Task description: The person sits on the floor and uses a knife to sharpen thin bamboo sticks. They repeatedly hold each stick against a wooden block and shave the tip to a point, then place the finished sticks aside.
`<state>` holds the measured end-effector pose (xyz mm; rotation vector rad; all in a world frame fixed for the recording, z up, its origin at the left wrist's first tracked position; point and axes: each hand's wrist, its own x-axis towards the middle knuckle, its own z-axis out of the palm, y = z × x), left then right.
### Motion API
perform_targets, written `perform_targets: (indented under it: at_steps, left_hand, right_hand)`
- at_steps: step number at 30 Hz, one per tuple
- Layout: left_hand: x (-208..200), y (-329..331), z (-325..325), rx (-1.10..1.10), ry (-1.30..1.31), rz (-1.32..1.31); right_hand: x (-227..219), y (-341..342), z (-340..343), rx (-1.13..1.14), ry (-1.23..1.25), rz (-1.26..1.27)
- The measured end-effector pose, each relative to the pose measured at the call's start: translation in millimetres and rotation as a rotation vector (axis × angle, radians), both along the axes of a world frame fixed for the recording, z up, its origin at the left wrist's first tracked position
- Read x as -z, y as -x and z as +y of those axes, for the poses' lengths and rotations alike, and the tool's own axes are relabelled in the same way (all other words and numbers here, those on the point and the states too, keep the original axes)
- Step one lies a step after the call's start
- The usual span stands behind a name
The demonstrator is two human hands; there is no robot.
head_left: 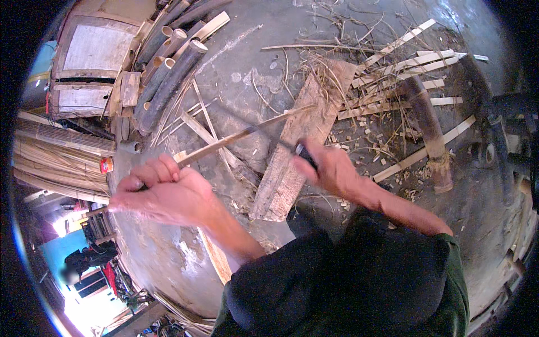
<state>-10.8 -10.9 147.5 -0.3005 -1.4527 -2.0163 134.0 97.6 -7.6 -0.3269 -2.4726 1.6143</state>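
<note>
My left hand (174,188) is closed around one end of a narrow bamboo strip (224,142), which slants up and right until its far end lies over a rough wooden board (281,180). In my right hand (331,168) is the dark handle of a knife (305,154). Its blade, smeared by motion, points to the upper left and crosses the strip about midway. Whether the edge touches the strip I cannot tell. The board lies at a slant on the floor in front of me.
Bamboo poles (171,84) are stacked at the far left, above a bundle of long strips (62,165). Split slats (426,62) and small offcuts (359,126) litter the floor at the right, beside a thick bamboo piece (426,132). A small red container (106,164) stands at the left.
</note>
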Motion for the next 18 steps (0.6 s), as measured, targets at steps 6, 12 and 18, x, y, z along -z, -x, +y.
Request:
perform_targets:
  at_steps: [6, 12, 18]
  left_hand:
    - [-0.2, 12.6, -9.0, 0.002, 0.020, -0.024]
    - [0.4, 14.6, -5.8, 0.044, 0.037, -0.044]
    - [-4.2, 13.5, 1.6, -0.018, 0.053, -0.025]
  right_hand:
    - [-12.7, -4.6, -9.2, -0.053, 0.019, 0.129]
    - [72.3, -0.5, 36.3, 0.202, -0.081, -0.217]
    - [83.1, -9.1, 28.7, 0.233, -0.190, -0.288]
